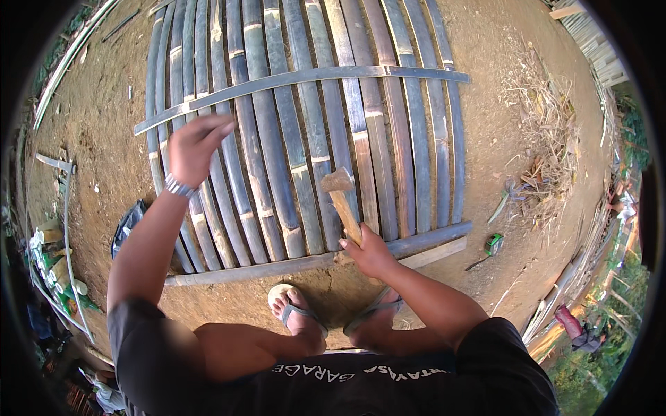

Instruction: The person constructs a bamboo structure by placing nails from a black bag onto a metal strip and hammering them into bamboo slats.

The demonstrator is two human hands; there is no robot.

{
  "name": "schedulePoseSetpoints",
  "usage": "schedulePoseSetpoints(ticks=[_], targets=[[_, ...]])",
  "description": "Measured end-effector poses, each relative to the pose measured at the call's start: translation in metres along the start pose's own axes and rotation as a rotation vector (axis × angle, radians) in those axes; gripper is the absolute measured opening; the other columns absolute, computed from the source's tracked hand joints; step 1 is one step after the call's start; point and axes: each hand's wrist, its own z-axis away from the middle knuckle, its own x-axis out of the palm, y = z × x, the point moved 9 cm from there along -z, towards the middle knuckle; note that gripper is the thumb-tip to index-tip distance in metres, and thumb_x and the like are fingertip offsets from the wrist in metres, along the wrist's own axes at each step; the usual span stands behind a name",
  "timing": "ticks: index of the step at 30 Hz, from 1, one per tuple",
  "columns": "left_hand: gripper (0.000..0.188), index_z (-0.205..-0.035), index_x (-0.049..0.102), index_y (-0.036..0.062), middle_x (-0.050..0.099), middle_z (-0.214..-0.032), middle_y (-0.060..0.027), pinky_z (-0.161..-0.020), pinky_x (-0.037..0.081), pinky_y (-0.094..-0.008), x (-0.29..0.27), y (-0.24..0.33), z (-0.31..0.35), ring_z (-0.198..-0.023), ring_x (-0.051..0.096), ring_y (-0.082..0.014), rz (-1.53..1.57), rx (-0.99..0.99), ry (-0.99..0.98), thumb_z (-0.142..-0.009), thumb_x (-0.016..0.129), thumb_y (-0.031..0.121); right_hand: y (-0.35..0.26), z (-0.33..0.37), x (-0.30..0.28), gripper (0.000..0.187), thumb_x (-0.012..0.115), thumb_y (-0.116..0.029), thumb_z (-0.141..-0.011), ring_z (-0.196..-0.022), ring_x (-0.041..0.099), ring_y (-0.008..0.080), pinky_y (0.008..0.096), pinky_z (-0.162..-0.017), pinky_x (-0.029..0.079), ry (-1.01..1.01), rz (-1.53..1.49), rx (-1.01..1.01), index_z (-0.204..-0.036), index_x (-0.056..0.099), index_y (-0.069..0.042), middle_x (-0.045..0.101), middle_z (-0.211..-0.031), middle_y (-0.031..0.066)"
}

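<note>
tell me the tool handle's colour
The tool handle is light yellowish brown, seen in the head view.

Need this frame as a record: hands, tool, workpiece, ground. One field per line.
left hand: near the left part of the upper crosspiece, fingers curled; any held item unclear
right hand: gripping a hatchet-like tool by its wooden handle
workpiece: bamboo slats, side by side
near ends: lower crosspiece along them
ground, right: green-and-black tape measure

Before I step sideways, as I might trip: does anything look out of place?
A green tape measure lies loose on the ground right of the bamboo slats, off the work and perhaps easily stepped on. Dry scraps litter that side too.
</note>
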Motion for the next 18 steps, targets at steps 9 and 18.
schedulePoseSetpoints(ticks=[9,18], targets=[[0.022,-0.100,0.080,0.0104,0.077,-0.100,-0.0075,-0.081,0.056,-0.0328,0.162,0.037,-0.155,-0.088,0.072,-0.0208,-0.067,0.180,0.025,-0.088,0.080,0.028,-0.015,-0.007,-0.030,0.059,0.067,-0.039,-0.097,-0.109,0.065,0.0470,0.0481,-0.092,0.051,0.071,-0.111,0.032,-0.130,0.052,0.007,0.067,-0.114,0.0310],[0.015,-0.094,0.079,0.0057,0.074,-0.090,-0.0072,-0.075,0.055,-0.0313,0.176,0.000,-0.168,-0.080,0.068,-0.0158,0.022,0.201,0.007,-0.087,0.081,0.019,-0.010,-0.027,-0.041,0.049,0.068,-0.032,-0.098,-0.102,0.070,0.0349,0.0427,-0.089,0.052,0.065,-0.359,0.065,-0.129,0.055,0.003,0.070,-0.106,0.0228]])
